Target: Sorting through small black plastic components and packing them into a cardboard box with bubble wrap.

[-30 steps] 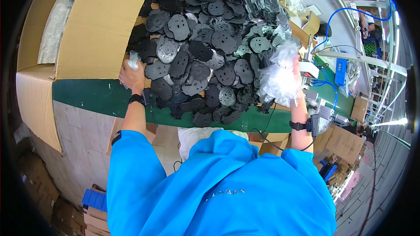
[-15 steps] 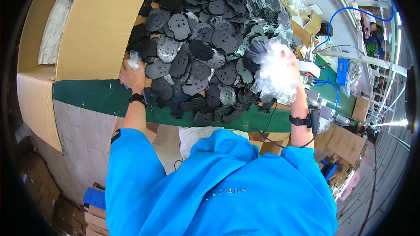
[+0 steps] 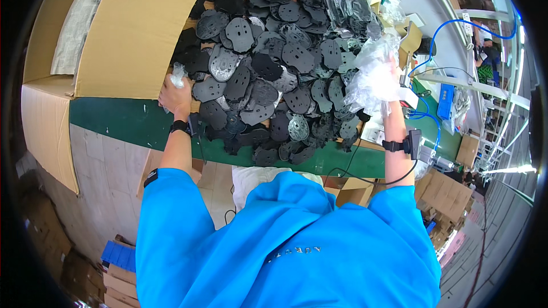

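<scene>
A wide heap of flat, rounded black plates with holes (image 3: 264, 65) covers the green-edged bench, several of them in clear plastic film. At the heap's left edge, beside the cardboard flap, my left hand (image 3: 174, 98) is closed around a small crumpled piece of clear plastic (image 3: 178, 73). My right hand (image 3: 395, 74), at the heap's right side, has a large bunch of clear plastic bags (image 3: 371, 80) against it. Glare and the film hide most of its fingers, but the bunch hangs from it above the plates.
A large open cardboard box (image 3: 140, 34) stands at the left, its flap reaching the heap. To the right are a blue cable (image 3: 432, 34), a blue box (image 3: 446, 101) and a small white device (image 3: 407, 98). A black wire (image 3: 355, 162) hangs over the bench's green front edge (image 3: 120, 120).
My right hand has moved to the right with the plastic bunch, uncovering plates at the heap's right side. A dark plate beside the bunch no longer shows there. My left hand keeps its place.
</scene>
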`<move>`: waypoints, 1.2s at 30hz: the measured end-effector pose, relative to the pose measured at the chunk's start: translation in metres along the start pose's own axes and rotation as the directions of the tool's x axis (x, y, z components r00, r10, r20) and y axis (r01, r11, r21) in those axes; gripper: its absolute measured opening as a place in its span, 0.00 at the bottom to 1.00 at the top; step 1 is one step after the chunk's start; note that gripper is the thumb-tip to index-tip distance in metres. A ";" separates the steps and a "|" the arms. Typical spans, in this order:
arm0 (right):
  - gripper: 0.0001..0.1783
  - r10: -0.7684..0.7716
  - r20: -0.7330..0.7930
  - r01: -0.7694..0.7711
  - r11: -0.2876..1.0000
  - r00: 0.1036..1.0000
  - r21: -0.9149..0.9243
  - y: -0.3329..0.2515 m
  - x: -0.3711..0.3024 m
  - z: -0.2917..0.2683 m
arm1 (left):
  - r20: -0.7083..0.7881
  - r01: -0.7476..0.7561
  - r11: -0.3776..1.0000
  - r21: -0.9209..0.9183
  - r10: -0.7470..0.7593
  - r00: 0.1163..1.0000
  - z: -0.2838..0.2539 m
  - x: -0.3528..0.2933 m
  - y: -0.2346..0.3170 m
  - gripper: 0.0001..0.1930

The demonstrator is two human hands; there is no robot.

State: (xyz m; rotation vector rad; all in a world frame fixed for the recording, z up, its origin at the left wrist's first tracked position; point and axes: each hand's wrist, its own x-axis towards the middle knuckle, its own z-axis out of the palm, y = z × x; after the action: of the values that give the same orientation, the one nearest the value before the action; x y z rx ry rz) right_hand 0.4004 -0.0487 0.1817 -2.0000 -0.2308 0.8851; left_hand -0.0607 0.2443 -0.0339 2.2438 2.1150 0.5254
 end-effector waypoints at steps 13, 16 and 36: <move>0.14 -0.442 0.196 0.459 0.634 0.875 -0.623 -0.046 0.188 0.019 | -0.050 -0.041 0.999 -0.015 0.040 0.998 0.008 0.003 0.001 0.16; 0.11 -0.768 0.263 0.671 0.274 0.584 -0.689 -0.034 0.241 0.028 | -0.045 -0.053 0.999 -0.011 0.053 0.998 0.010 0.005 0.000 0.16; 0.33 -0.359 0.021 0.082 0.157 0.933 -0.984 -0.036 0.286 0.074 | -0.064 -0.011 0.999 -0.039 0.008 0.998 0.011 0.004 0.001 0.18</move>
State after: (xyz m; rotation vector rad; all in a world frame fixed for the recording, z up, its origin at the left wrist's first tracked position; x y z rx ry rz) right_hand 0.5643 0.1581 0.0446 -3.1161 -1.2372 0.1877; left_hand -0.0569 0.2504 -0.0430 2.2469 2.1049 0.6417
